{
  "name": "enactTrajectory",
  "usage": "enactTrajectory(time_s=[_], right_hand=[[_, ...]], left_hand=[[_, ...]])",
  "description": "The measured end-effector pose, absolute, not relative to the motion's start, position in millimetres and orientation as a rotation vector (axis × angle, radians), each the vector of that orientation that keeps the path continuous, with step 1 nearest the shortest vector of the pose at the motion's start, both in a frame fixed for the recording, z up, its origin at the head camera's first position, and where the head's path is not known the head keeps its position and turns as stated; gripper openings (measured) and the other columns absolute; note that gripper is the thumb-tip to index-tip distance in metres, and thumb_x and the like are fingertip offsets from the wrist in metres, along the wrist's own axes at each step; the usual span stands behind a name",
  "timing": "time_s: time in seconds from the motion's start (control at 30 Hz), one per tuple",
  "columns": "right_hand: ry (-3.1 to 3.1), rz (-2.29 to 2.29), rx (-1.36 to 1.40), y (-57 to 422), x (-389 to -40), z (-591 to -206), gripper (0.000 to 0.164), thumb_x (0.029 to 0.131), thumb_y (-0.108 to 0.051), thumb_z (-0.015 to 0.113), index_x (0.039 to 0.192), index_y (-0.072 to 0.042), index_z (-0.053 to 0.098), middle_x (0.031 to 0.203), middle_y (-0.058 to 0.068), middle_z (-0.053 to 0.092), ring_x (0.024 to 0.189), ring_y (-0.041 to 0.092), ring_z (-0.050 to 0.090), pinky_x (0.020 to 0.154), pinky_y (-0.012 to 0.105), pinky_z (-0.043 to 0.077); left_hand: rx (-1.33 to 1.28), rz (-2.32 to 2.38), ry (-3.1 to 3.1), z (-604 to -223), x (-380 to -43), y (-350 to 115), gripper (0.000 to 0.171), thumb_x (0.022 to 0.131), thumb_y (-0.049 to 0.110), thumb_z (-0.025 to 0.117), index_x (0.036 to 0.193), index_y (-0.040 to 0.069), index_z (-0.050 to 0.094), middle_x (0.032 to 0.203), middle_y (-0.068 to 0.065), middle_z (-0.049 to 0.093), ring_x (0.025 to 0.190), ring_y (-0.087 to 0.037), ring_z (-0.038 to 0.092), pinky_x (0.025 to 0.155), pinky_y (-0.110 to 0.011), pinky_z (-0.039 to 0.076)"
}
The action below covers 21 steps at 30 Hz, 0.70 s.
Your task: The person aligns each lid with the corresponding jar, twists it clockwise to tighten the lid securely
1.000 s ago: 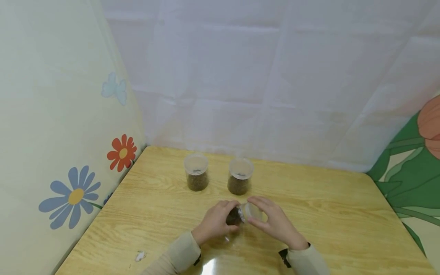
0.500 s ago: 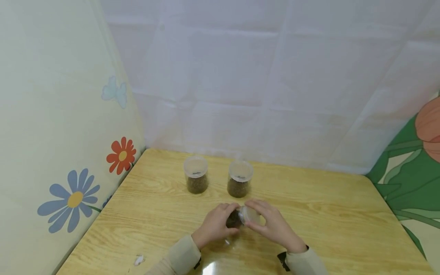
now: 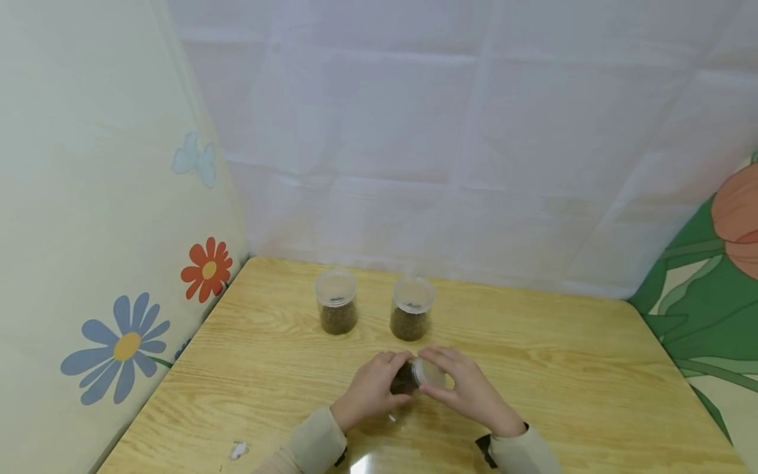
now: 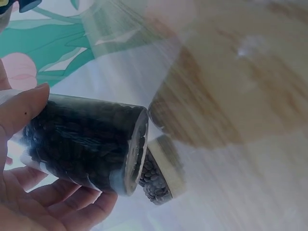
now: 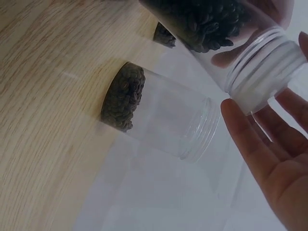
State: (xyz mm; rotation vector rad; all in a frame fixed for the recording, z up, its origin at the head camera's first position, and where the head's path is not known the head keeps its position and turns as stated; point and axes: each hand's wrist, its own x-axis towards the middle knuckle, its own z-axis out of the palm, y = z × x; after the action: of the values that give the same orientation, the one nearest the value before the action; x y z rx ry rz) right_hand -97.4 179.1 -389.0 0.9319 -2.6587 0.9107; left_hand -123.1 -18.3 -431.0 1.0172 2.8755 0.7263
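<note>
My left hand (image 3: 370, 388) grips the body of a clear jar (image 4: 86, 144), which is tilted on its side above the table. Dark beans (image 5: 207, 24) partly fill it. At the jar's mouth, to the right, is a translucent screw lid (image 5: 269, 72). My right hand (image 3: 470, 388) holds this lid, thumb and fingers on opposite sides of its rim. In the right wrist view the lid sits on the jar's threaded neck; whether it is tight I cannot tell.
Behind the hands, two similar lidded jars stand upright on the wooden table (image 3: 562, 368): a left jar (image 3: 337, 306) and a right jar (image 3: 411, 309), each part-filled with dark beans. A white cloth (image 3: 379, 131) hangs along the back edge.
My right hand has shifted slightly left with the lid, closer to my left hand. The held jar stays nearly in place. The head view has tilted a little.
</note>
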Motion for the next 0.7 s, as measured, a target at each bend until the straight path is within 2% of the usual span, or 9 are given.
enactTrajectory(time_s=[0.27,0.5,0.7], right_hand=[[-2.615,0.914,0.920,177.7,-98.2,-393.9,0.046,0.077,-0.020,0.072,0.118,-0.003,0.058,0.114,0.012,0.059,0.100,0.028,0.057,0.076,0.042,0.050],[-2.611,0.971,0.870,174.7,-97.1,-394.9,0.046,0.075,-0.018,0.074,0.115,0.001,0.058,0.112,0.015,0.060,0.088,0.024,0.060,0.064,0.031,0.052],[-2.655,1.016,0.763,169.9,-93.9,-391.4,0.046,0.075,-0.018,0.074,0.111,0.005,0.059,0.110,0.018,0.061,0.088,0.026,0.061,0.063,0.025,0.051]], left_hand=[[1.007,0.762,2.868,-431.4,-121.6,-18.4,0.063,0.073,0.031,0.076,0.126,0.012,0.048,0.108,-0.007,0.059,0.096,-0.019,0.056,0.076,-0.032,0.050],[1.029,0.750,2.904,-431.5,-121.3,-18.3,0.063,0.073,0.032,0.077,0.125,0.013,0.048,0.107,-0.007,0.060,0.095,-0.020,0.057,0.076,-0.033,0.050],[1.052,0.735,2.906,-431.2,-121.9,-18.3,0.062,0.073,0.031,0.076,0.125,0.012,0.048,0.107,-0.007,0.060,0.094,-0.019,0.057,0.075,-0.031,0.050]])
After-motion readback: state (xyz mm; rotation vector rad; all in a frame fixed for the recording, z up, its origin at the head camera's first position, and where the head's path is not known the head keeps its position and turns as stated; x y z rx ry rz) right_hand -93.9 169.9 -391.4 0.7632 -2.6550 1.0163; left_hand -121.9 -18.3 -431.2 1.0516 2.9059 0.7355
